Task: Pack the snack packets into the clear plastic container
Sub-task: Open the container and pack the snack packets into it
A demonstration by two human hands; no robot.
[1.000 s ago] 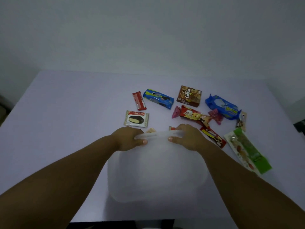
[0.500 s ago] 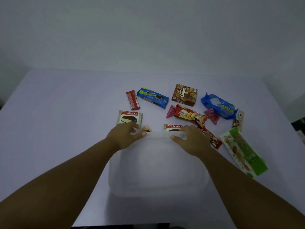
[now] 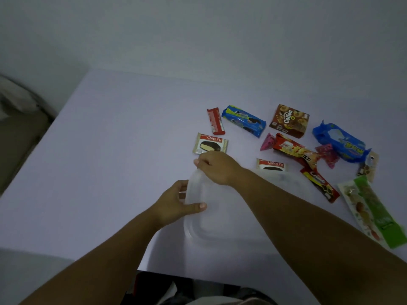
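On the lavender table (image 3: pixel 123 137) by a grey wall (image 3: pixel 198 29), both hands grip the clear lid (image 3: pixel 196 186).

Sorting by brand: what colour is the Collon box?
Brown Collon box, with white lettering; head view.

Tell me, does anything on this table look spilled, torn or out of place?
Nothing spilled or torn. The packets lie scattered loose on the table, none packed yet. Both hands grip a clear lid, tilted up at the container's left side.
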